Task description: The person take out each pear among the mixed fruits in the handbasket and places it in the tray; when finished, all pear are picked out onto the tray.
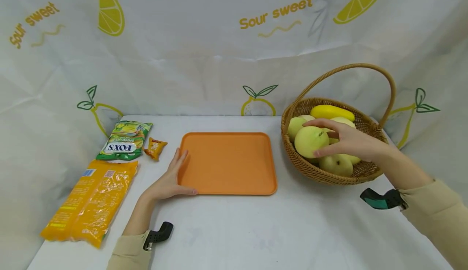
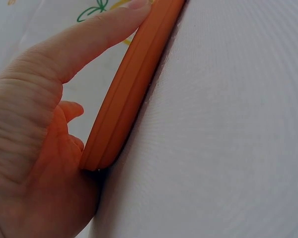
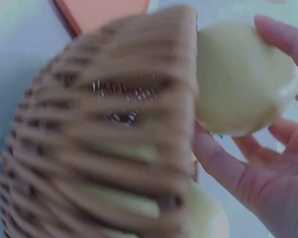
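Note:
My right hand holds a round, pale green pear with a short brown stem, at the left rim of the wicker basket. In the right wrist view, the thumb and fingers close around the pear, beside the blurred basket wall. Other pears and a yellow banana-like fruit lie inside the basket. My left hand rests spread at the near-left corner of an orange tray. The left wrist view shows its thumb along the tray's edge.
Left of the tray lie a green FOX'S candy bag, a small orange packet and a large orange-yellow bag. The basket's tall arched handle rises above the fruit. A white printed cloth hangs behind the table.

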